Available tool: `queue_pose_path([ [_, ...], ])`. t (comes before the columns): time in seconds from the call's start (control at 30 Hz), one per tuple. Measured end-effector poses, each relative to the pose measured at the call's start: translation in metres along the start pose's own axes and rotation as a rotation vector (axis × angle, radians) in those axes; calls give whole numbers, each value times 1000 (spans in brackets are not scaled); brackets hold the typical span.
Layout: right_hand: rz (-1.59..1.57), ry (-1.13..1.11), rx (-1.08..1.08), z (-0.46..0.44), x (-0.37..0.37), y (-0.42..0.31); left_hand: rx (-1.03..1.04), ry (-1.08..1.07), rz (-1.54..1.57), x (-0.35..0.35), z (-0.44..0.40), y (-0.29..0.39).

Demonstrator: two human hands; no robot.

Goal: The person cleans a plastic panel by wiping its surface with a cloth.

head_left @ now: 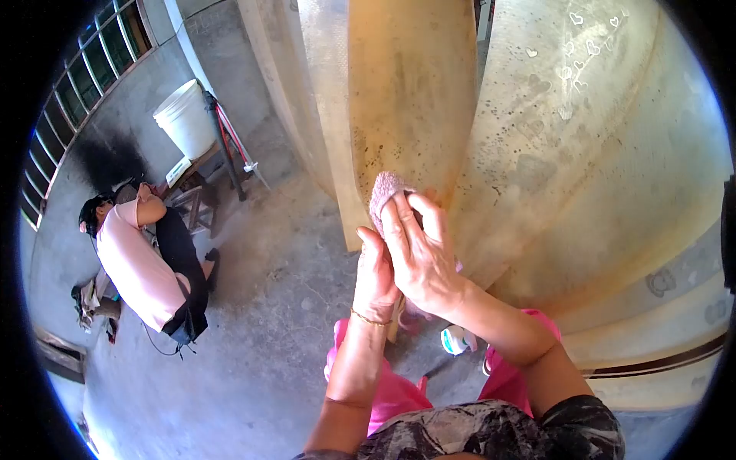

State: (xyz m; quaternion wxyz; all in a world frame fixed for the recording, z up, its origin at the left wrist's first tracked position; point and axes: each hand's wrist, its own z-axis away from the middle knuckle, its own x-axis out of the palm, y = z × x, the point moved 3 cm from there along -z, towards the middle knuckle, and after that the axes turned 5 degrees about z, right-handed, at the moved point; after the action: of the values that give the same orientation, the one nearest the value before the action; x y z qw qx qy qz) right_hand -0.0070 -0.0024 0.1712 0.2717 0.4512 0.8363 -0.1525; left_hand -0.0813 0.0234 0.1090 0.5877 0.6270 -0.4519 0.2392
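Note:
A pinkish, nubbly cloth (387, 192) is bunched under the fingers of my right hand (425, 257), which presses it against a hanging yellowish, stained panel (410, 92) flecked with dark spots. My left hand (374, 276) is right beside it, thumb pointing up and a thin bracelet at the wrist. Its fingers are hidden behind my right hand, so whether it also grips the cloth or the panel cannot be made out.
To the right spreads another pale, spotted sheet (567, 169) with heart patterns. A white bottle (456, 340) is on the concrete floor (261, 337) near my pink trousers. At left, a person in a pink top (142, 257) crouches by a wooden stool (201, 203) and a white bucket (186, 119).

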Motion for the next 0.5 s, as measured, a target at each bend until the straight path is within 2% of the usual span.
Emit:
queue_pose_path([
  [0.13,46,4,-41,21,4,-1,-39,31,0,-28,0,-6],
  [0.2,-28,-48,-24,20,5,-2,-42,2,1,-18,0,-5],
  [0.37,4,-18,-7,5,2,-4,6,31,80,-11,1,-3],
  [0.5,124,-32,-74,26,4,-4,-53,-69,112,-26,-1,-7],
])
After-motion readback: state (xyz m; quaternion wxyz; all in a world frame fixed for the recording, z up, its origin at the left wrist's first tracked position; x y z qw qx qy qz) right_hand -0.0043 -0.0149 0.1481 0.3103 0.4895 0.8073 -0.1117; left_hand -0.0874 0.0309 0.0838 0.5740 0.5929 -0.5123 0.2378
